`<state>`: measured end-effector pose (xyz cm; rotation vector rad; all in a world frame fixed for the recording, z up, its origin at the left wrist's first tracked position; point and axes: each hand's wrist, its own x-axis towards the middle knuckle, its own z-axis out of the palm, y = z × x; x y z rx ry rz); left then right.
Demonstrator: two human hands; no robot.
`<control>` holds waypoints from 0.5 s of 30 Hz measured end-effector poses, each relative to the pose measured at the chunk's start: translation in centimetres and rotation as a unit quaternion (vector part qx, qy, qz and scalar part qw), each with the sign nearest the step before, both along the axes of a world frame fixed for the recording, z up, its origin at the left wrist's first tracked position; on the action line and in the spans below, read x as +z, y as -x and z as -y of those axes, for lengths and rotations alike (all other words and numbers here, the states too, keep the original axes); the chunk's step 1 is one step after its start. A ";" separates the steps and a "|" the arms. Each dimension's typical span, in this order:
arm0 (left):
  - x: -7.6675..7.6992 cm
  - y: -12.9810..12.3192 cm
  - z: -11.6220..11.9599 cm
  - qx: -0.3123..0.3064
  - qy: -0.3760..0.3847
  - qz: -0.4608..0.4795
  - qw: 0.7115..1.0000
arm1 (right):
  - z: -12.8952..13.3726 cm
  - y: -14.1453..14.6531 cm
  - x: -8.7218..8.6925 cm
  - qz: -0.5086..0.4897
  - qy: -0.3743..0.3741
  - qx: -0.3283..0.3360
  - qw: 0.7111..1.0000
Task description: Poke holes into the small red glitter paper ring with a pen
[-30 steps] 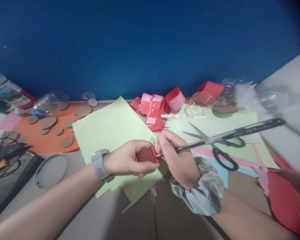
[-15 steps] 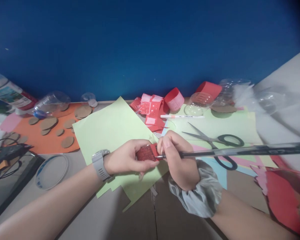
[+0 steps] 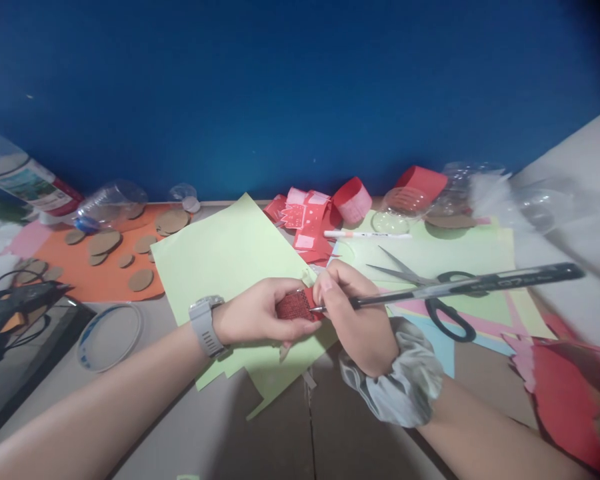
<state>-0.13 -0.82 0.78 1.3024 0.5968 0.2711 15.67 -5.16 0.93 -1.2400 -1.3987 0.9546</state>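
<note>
My left hand (image 3: pixel 260 313) pinches a small red paper piece (image 3: pixel 294 305) covered with dark drawn marks, thumb below and fingers above. My right hand (image 3: pixel 353 317) is closed round a black pen (image 3: pixel 430 291); its tip touches the red piece near the right end, and the fingertips also rest by that end. Under both hands lies a light green sheet (image 3: pixel 230 253) with a cut lower edge. Just beyond the hands are red and pink paper pieces (image 3: pixel 307 220) with white drawn marks and a white marker (image 3: pixel 367 235).
Open scissors (image 3: pixel 430 283) lie on coloured paper at the right. Clear plastic pieces (image 3: pixel 403 207) and a red paper ring (image 3: pixel 353 200) stand near the blue wall. At left are cardboard discs (image 3: pixel 104 243) on orange paper, a clear lid (image 3: pixel 110 338), a glue gun (image 3: pixel 15 313) and a bottle (image 3: pixel 30 183).
The pen's far end has swung up and towards the wall, while its tip stays on the red piece. The view has shifted slightly, moving the surroundings a little rightwards.
</note>
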 end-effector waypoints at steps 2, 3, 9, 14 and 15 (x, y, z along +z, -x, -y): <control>0.1 -0.1 0.0 0.000 0.000 0.002 1.000 | 0.0 0.0 0.0 0.007 -0.004 0.000 1.000; 0.1 -0.1 0.0 0.000 0.001 0.002 1.000 | -0.1 0.0 0.0 0.009 -0.007 -0.001 1.000; 0.1 -0.1 -0.1 0.002 0.004 -0.006 1.000 | -0.1 -0.1 -0.1 0.010 0.003 -0.001 1.000; 0.1 0.0 -0.1 0.002 0.000 -0.008 1.000 | -0.1 0.0 0.0 0.010 -0.009 -0.005 1.000; 0.1 0.0 -0.1 0.001 0.000 -0.009 1.000 | -0.1 0.0 0.0 0.013 -0.010 -0.003 1.000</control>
